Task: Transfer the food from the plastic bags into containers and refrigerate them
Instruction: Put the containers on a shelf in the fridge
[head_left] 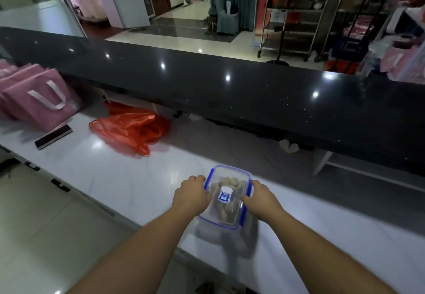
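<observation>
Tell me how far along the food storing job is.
Done: food sits inside the clear container, its blue-clipped lid on, and the red plastic bag lies slack on the white counter. In hand: left hand and right hand grip its sides. Left: refrigerating it; no fridge visible.

Left hand [192,193] and right hand [261,198] grip lidded container [226,198] on white counter [128,178].

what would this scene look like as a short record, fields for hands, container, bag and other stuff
left hand: grips the container's left side
right hand: grips its right side
container: clear plastic, blue-clipped lid on, food inside
surface: white counter
plastic bag: red, lying crumpled at the back left, apart from the container
other: pink tote bags far left, dark flat box beside them
</observation>
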